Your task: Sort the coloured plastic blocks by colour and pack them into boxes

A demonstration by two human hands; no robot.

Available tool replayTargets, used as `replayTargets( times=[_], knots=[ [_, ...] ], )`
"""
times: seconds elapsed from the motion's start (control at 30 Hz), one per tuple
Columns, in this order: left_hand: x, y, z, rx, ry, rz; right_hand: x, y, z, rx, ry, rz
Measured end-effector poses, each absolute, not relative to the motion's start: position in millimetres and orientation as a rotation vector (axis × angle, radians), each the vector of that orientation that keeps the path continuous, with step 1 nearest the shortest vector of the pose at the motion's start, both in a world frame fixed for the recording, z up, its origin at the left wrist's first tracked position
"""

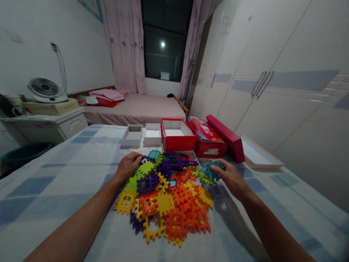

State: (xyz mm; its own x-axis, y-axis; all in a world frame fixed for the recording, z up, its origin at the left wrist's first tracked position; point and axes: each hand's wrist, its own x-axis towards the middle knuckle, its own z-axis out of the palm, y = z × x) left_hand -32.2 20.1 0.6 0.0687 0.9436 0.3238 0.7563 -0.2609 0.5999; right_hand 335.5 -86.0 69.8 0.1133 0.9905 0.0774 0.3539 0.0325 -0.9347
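Note:
A heap of interlocking plastic building pieces (165, 203) in orange, yellow, purple, lime green and teal lies on the checked sheet in front of me. At the heap's far left edge is my left hand (128, 166), its fingers curled in beside a purple piece; what they hold, if anything, is hidden. To the right, my right hand (231, 178) pinches a teal building piece (209, 169) between thumb and fingers. A lime green piece (205, 178) shows just under the teal one. Another teal piece (154, 154) rests at the back of the heap.
Behind the heap stand two small white boxes (132, 145) (152, 141), an open red box (178, 143) and a printed red box (211, 149). A crimson lid (227, 138) leans on that one, next to a shallow tray (264, 166). Wardrobes (245, 112) line the right side.

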Motion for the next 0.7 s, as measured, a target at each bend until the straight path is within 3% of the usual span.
replayTargets(
  times=[0.23, 0.43, 0.7],
  knots=[
    [-30, 18, 4, 2.061, 1.746, 0.96, 408, -63, 52, -1.773, -1.368, 0.516],
    [-29, 18, 5, 2.073, 1.73, 0.937, 406, -55, 42, -1.788, -1.616, -0.072],
    [-29, 17, 4, 2.061, 1.736, 0.953, 288, -48, 65, -1.292, -2.115, 0.289]
  ],
)
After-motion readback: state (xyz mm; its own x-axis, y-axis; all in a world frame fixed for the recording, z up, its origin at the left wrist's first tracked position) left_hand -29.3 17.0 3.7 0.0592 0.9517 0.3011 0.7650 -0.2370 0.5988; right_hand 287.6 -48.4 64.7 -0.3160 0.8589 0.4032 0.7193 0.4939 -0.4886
